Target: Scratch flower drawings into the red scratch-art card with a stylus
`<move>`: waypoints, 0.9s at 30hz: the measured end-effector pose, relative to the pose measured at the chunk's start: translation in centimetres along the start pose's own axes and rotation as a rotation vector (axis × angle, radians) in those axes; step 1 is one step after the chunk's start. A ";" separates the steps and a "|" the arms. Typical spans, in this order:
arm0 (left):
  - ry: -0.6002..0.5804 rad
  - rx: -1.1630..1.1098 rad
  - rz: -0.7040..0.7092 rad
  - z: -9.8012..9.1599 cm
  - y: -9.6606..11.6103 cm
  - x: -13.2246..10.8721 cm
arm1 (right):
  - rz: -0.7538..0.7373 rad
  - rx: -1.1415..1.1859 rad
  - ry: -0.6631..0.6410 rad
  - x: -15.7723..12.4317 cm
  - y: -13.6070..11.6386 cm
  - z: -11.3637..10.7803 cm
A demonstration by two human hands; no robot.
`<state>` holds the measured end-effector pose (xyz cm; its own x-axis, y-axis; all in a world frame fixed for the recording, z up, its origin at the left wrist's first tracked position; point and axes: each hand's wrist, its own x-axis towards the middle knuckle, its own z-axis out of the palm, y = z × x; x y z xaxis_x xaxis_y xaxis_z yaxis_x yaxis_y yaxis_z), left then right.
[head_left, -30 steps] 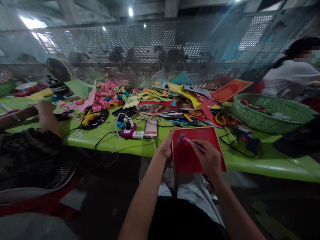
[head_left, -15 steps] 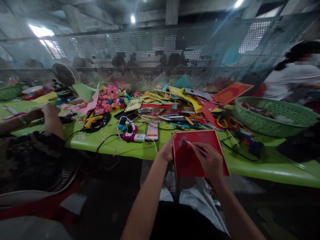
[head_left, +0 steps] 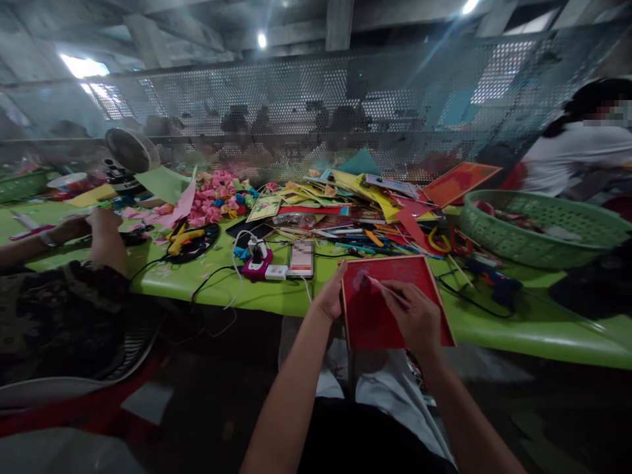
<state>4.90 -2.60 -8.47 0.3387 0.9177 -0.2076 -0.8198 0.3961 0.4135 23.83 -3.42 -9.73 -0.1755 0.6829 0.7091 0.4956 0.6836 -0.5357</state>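
My left hand (head_left: 332, 296) grips the left edge of a red framed board (head_left: 376, 322) with a thin light-wood rim, its thumb near the top corner. The board is tilted at the table's front edge, over my lap. Faint pale drawing marks a flower-like shape (head_left: 362, 280) at its upper left and more lines at its upper right. My right hand (head_left: 419, 316) is closed around a slim pale-pink pen-like stick (head_left: 390, 291). The stick's tip meets the board by the flower shape; whether it is a pen or a brush I cannot tell.
On the green table (head_left: 266, 299) lie a phone (head_left: 301, 258), a purple power strip (head_left: 257, 266), cables, pens, a glue gun (head_left: 494, 280) and heaped coloured paper (head_left: 217, 197). A green basket (head_left: 543, 230) stands right. Co-workers sit at left and far right.
Almost nothing differs. My hands keep their hold on the board and the stick, and the stick's tip stays by the flower shape.
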 end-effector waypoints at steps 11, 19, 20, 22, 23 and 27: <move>0.022 0.009 -0.009 -0.1 -0.1 0.3 | 0.022 -0.005 -0.006 -0.2 0.1 0.3; 0.033 0.021 0.006 0.0 0.0 0.2 | 0.035 -0.006 0.027 -0.1 0.0 0.2; 0.034 0.022 0.008 0.0 0.0 0.2 | 0.037 -0.006 0.027 -0.1 0.0 0.2; 0.033 0.024 0.011 0.0 0.0 0.1 | 0.042 -0.008 0.028 -0.1 0.1 0.2; 0.031 0.024 0.013 0.1 0.0 0.1 | 0.045 -0.010 0.028 -0.1 0.1 0.2; 0.020 0.022 0.021 0.1 0.0 0.0 | 0.046 -0.012 0.033 -0.2 0.2 0.2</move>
<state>4.96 -2.56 -8.36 0.3120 0.9252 -0.2161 -0.8164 0.3774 0.4372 23.79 -3.37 -10.02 -0.1243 0.7046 0.6986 0.5129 0.6483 -0.5627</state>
